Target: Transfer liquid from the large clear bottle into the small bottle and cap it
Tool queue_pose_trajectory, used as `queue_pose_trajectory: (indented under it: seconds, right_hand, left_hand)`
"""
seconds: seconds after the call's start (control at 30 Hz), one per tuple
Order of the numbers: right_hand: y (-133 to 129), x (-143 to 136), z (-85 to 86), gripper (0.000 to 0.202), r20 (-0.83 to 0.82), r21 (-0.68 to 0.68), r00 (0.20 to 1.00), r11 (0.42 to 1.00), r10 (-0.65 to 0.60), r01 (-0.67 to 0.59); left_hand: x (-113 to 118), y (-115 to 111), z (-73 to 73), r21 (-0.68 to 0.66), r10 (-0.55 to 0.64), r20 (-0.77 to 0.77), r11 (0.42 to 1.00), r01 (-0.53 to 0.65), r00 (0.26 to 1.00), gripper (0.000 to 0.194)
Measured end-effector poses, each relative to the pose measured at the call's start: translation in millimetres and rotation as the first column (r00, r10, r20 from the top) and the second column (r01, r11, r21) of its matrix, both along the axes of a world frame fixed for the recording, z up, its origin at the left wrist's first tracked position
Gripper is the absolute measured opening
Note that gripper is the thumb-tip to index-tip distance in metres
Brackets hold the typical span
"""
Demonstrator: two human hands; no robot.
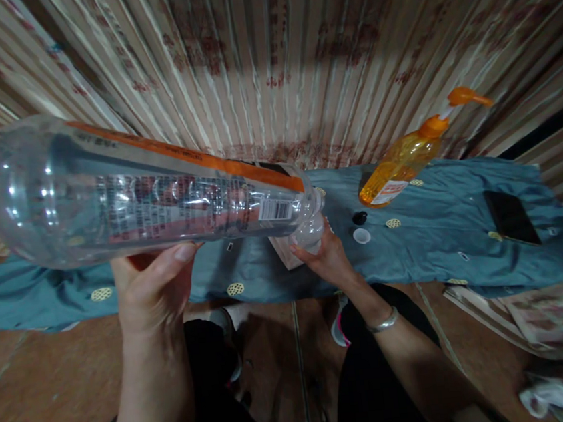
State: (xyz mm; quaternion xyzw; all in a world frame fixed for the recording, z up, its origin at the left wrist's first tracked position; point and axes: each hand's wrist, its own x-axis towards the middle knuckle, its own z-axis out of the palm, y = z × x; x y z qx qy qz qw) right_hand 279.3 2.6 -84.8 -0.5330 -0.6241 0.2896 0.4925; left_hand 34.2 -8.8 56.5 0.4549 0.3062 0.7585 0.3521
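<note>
My left hand (155, 281) is closed round the underside of a large clear plastic bottle (180, 205) with an orange-edged label and a barcode. The bottle is tipped nearly level, its base at the left and its neck at the right, and I cannot make out any liquid in it. My right hand (327, 256) grips a small clear plastic bottle (310, 231) right by the big bottle's mouth; whether the two touch is unclear. Just right of that hand, a black cap (359, 218) and a white cap (362, 236) lie on the cloth.
An orange pump bottle (400, 165) of yellow liquid stands at the back right. Farther right lies a dark phone-like slab (512, 217). A box (286, 254) is partly hidden behind my hands. Blue-green patterned cloth (430, 239) covers the narrow surface, with a pleated curtain (265, 51) behind.
</note>
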Motion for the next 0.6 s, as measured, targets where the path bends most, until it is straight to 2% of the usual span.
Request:
queue_pose_trajectory:
  seconds: [0.17,0.37,0.6]
  right_hand:
    - [0.1,0.2,1.3,0.086,0.002,-0.007,1.0,1.0,-0.001,0.001]
    - [-0.7,0.0,1.9,0.084,-0.007,-0.006,1.0,1.0,0.005,-0.005]
    - [0.0,-0.3,-1.9,0.081,0.002,0.015,1.0,1.0,-0.011,0.011]
  left_hand:
    - [0.2,-0.5,0.9,-0.008,0.005,0.013,1.0,-0.005,1.0,0.092]
    - [0.8,-0.9,0.2,0.007,0.002,0.037,1.0,-0.003,0.999,0.104]
    - [-1.9,-0.3,-3.1,-0.003,-0.005,-0.032,1.0,0.005,0.999,0.111]
